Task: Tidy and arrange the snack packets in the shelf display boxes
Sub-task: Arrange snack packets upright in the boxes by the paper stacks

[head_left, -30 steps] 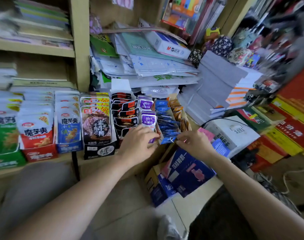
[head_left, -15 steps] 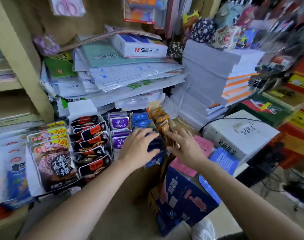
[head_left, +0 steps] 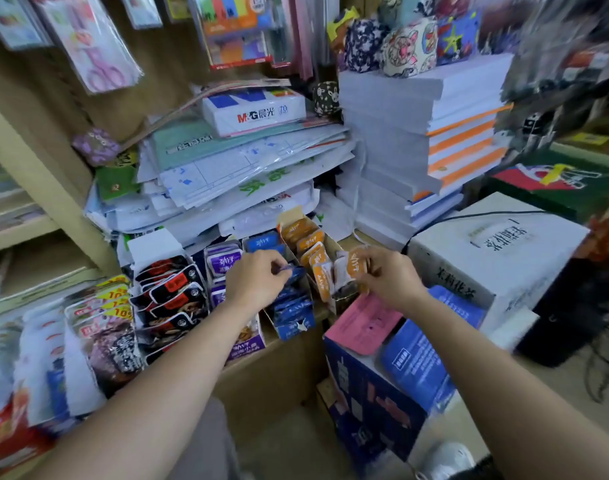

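A small orange snack packet [head_left: 355,267], light, crinkly and probably slick, is pinched in the right hand [head_left: 391,277] just beside the row in its orange display box [head_left: 291,216]. Its sealed edges look the surest hold. The left hand [head_left: 254,280] pinches a blue packet [head_left: 293,271] in the neighbouring blue box [head_left: 293,328], below stacked paper [head_left: 393,133].

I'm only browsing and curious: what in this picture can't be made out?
Hidden: purple packets, partly behind left hand.
Hidden: print on orange packet, partly under right hand.
Blurred: goods at top right, motion blur.
Cut off: packets at far left, frame edge, also blurred.
All head view.
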